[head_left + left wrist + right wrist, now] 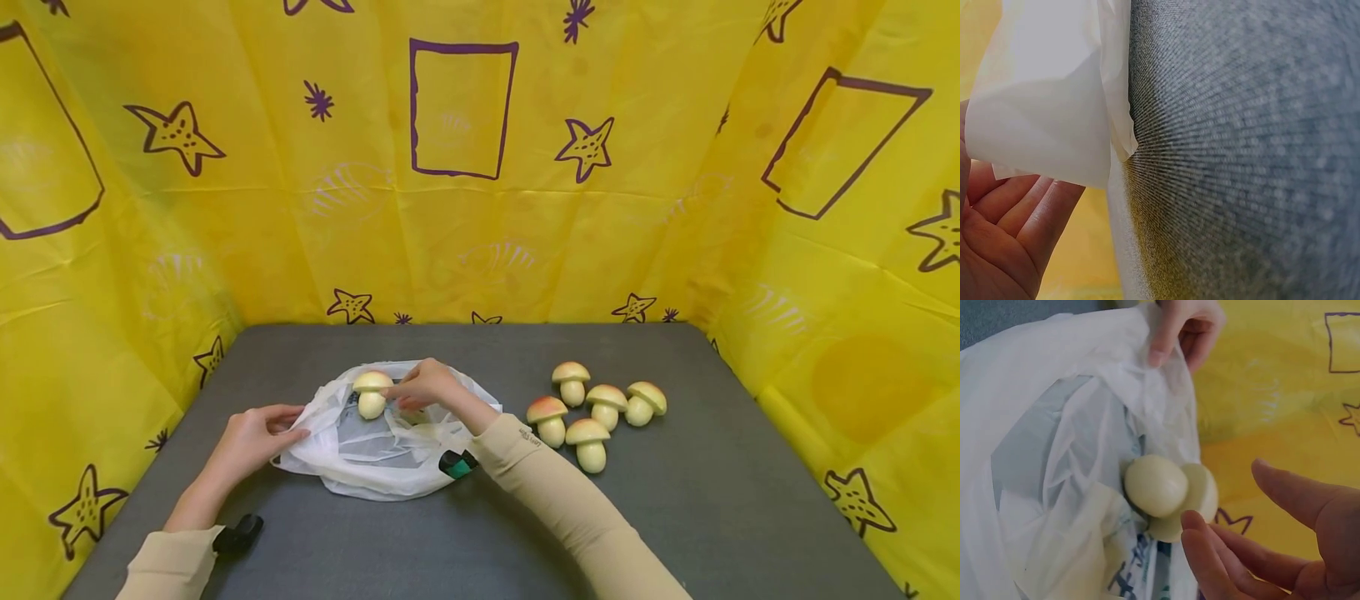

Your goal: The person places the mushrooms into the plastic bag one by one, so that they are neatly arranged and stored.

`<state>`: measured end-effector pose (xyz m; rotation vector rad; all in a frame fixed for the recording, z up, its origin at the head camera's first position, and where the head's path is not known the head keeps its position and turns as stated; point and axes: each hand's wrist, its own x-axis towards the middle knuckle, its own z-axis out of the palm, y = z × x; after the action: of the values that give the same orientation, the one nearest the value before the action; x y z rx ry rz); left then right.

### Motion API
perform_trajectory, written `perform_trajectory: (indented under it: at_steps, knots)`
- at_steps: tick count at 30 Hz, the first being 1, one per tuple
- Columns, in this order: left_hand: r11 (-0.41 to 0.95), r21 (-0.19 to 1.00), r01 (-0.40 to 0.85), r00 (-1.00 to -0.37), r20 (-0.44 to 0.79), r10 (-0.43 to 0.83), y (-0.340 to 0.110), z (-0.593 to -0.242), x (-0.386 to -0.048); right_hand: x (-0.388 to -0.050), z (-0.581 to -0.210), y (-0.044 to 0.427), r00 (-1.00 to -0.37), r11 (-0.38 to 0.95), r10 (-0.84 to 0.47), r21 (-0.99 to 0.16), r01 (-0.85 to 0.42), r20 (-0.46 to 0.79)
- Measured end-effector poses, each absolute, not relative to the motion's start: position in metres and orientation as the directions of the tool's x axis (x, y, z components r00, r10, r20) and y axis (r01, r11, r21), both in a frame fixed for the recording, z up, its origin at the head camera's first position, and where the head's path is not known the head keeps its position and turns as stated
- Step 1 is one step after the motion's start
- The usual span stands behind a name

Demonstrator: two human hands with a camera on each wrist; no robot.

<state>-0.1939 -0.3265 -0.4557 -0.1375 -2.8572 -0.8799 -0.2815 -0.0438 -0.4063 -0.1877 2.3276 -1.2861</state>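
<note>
My left hand (258, 435) pinches the rim of a white plastic bag (375, 483) between thumb and fingers, on the bag's left side. The bag lies on the grey table (712, 517) with its mouth spread wide, its thin walls crumpled and partly see-through.

One mushroom (371, 393) with a pale yellow cap and a fat round stem sits in that mouth, toward the far left, close to the bag's wall. My right hand (429, 385) reaches over the bag from the right, its fingertips right beside this mushroom. Its thumb stands well apart from the fingers, which are extended and only slightly bent (whether they touch the cap, I cannot tell). Dark blue and green print shows on the plastic below the mushroom in the right wrist view.

Five more mushrooms (606, 398) are grouped on the table to the right of the bag, near my right forearm, some with an orange-red blush on their caps. I wear beige sleeves (570, 500), and a small dark device (238, 535) sits at my left wrist. Behind the table hangs a yellow cloth (465, 108) with purple starfish and hand-drawn frames.
</note>
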Motion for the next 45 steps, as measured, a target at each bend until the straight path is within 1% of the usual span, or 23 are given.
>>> perform_trajectory:
  at_steps: [9,19,31,40,45]
  knots:
    - [0.822,0.552,0.141,-0.983,0.176,0.051,-0.326,-0.454,-0.192,-0.271,-0.383,-0.020,-0.858,0.483,-0.429,-0.875,0.045,-0.281]
    - [0.822,0.554,0.134,-0.985,0.163,0.051,-0.325,-0.452,-0.191,-0.262,-0.369,0.004,-0.850,0.453,-0.483,-0.890,-0.038,-0.210]
    - [0.818,0.556,0.147,-0.983,0.173,0.059,-0.325,-0.451,-0.190,-0.257,-0.360,0.035,-0.859,0.444,-0.493,-0.889,-0.108,-0.142]
    - [0.822,0.551,0.140,-0.983,0.174,0.051,-0.325,-0.452,-0.191,-0.254,-0.354,0.059,-0.872,0.474,-0.473,-0.871,-0.129,-0.128]
    - [0.823,0.550,0.144,-0.982,0.179,0.052,-0.325,-0.454,-0.192,-0.253,-0.355,0.073,-0.892,0.484,-0.434,-0.868,-0.113,-0.127]
